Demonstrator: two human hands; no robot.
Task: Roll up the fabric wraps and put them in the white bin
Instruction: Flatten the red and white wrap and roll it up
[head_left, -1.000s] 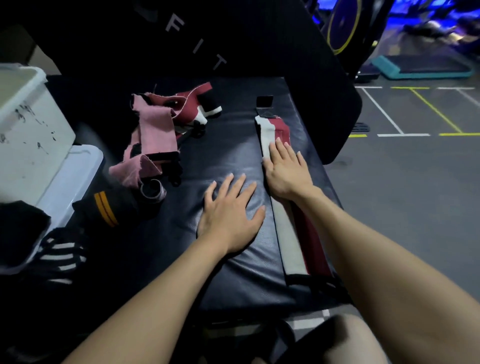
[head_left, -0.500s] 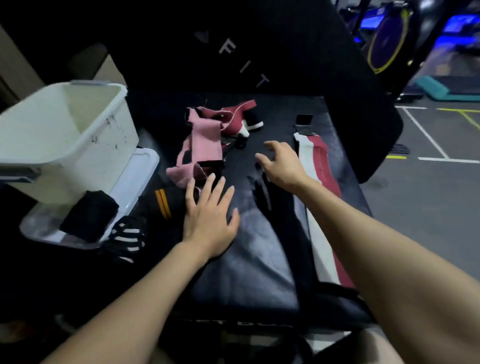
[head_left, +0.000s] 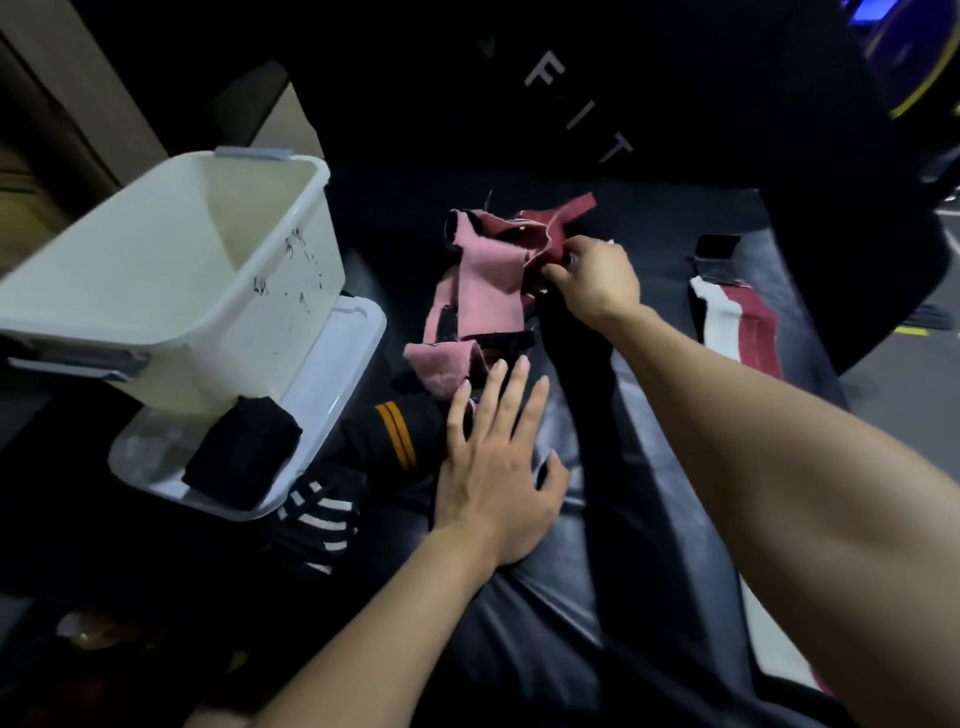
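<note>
— While the right hand (head_left: 592, 278) pinches the dark red fabric wrap (head_left: 545, 234), what does the other one do?
— The left hand (head_left: 493, 462) lies flat with straight fingers, just below the soft pink fabric wrap (head_left: 483, 291). The big white plastic bin (head_left: 171, 270) sits far to its left

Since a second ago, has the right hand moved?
Yes. The right hand left the striped wrap at the pad's right side and went left across the pad to the pink and maroon pile, pinching it.
</note>
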